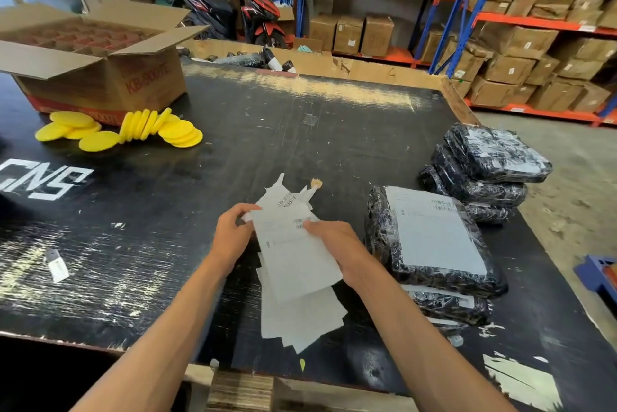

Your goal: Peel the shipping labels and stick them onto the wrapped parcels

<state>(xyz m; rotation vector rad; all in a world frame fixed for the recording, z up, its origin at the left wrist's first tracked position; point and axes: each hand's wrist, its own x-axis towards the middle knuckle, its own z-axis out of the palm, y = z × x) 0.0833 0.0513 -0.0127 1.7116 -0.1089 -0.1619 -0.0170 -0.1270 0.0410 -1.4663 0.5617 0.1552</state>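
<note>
At tabletop (300, 117) centre: left grip (230, 234) and right grip (334, 244) pinching barcoded shipping labels (293, 244); labelled parcel (434, 238) at 3 o'clock; "KB" carton (110, 77) at 10 o'clock.

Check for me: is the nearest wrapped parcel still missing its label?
No, the nearest wrapped parcel already has a white shipping label on its top.

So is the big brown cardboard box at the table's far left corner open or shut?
Open. The brown cardboard box has its top flaps folded outward, and a divider grid of compartments shows inside. What the compartments hold, I cannot tell.
</note>
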